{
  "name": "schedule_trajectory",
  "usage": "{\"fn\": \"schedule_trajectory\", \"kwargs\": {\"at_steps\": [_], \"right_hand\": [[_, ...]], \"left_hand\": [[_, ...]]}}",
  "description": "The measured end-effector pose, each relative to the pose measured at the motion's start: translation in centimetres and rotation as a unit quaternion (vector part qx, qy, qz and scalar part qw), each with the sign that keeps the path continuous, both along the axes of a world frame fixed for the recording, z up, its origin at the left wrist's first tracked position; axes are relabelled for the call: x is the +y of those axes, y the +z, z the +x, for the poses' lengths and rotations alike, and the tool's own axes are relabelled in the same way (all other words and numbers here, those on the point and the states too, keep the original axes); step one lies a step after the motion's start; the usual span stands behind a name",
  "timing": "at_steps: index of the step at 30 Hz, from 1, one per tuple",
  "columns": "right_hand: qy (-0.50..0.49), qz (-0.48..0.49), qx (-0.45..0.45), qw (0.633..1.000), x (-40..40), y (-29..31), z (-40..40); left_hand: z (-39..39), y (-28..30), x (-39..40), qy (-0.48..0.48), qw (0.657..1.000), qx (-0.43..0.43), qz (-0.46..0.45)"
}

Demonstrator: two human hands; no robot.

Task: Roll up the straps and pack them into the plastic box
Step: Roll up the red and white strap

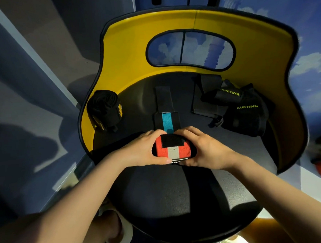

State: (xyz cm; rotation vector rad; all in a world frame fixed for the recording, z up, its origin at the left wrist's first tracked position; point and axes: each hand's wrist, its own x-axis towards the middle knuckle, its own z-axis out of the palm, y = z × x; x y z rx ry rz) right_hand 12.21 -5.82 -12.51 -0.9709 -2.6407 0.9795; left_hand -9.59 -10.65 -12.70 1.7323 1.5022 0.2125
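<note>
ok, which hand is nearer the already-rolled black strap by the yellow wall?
Left. The left hand grips the red-and-white roll on the side facing the rolled black strap; the right hand grips its far side.

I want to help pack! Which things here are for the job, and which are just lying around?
For the job:
striped strap, half rolled, in both hands
rolled black strap
flat black strap

Just lying around:
black gloves
yellow chair
</note>
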Motion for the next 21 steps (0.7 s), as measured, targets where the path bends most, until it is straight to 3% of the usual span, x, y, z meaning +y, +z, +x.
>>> {"fn": "schedule_trajectory", "kwargs": {"at_steps": [4, 10, 13, 21], "right_hand": [[-0.008, -0.046, 0.002, 0.999, 0.7, 0.3, -0.2], [-0.041, -0.191, -0.002, 0.981, 1.4, 0.7, -0.1], [-0.039, -0.226, -0.006, 0.973, 1.5, 0.6, 0.0], [-0.031, -0.110, 0.023, 0.993, 0.7, 0.0, -0.1]], "left_hand": [[0.5, 0.3, -0.6, 0.015, 0.998, 0.010, 0.066], [1.2, -0.1, -1.6, -0.009, 0.985, 0.101, 0.137], [1.3, 0.0, -1.6, -0.011, 0.987, 0.092, 0.134], [0.2, 0.0, -0.3, 0.032, 0.999, 0.002, 0.042]]}}
